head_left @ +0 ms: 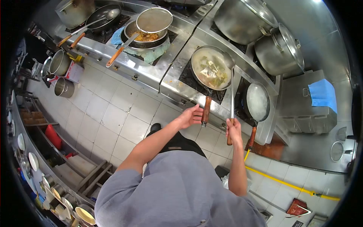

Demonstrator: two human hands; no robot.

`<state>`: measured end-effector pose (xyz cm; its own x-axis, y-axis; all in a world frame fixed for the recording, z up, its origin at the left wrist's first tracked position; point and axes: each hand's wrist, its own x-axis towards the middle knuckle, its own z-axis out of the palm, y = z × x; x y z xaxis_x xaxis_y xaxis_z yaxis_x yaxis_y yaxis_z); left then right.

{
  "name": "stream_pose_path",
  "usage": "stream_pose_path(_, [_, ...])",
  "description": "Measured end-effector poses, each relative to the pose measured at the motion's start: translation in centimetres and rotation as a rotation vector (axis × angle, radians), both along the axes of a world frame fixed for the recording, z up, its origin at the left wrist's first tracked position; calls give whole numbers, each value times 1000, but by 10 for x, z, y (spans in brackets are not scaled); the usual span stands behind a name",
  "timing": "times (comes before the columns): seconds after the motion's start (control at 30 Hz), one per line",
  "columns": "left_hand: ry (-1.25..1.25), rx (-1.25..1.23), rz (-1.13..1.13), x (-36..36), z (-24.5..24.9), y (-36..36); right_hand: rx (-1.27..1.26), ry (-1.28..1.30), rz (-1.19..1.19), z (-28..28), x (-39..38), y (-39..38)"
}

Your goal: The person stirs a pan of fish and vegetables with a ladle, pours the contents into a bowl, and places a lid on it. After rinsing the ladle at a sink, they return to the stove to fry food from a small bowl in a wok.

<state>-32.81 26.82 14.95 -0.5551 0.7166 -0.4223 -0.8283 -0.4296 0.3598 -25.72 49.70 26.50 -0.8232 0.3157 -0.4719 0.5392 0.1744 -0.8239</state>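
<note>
A frying pan [193, 72] of pale, cloudy soup with green pieces and white chunks sits on the burner in front of me. Its wooden handle [206, 109] points back toward me. Beside that handle is my left hand [190, 116], fingers apart and holding nothing. My right hand [234, 130] is wrapped around the wooden grip of a long metal ladle [232, 90], whose bowl rests at the pan's right rim. Right of it, a second pan [258, 101] holds whitish, cloudy liquid.
Two large lidded pots [245, 22] stand at the back right. To the left, a strainer [155, 19] lies over a pan of orange-brown food [145, 36]. A dark wok [102, 17] with another ladle is farther left. A yellow hose [280, 179] runs along the floor.
</note>
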Motion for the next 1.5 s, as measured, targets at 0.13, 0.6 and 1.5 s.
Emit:
stream_pose_path(0.13, [21, 13, 73, 3, 75, 24, -24, -86, 140, 3, -19, 15])
stream_pose_path(0.6, [273, -460, 97, 6, 73, 48, 70, 67, 193, 26, 73, 76])
stream_pose_path(1.5, [-91, -470, -83, 69, -128, 7, 403, 14, 288, 33, 38, 51])
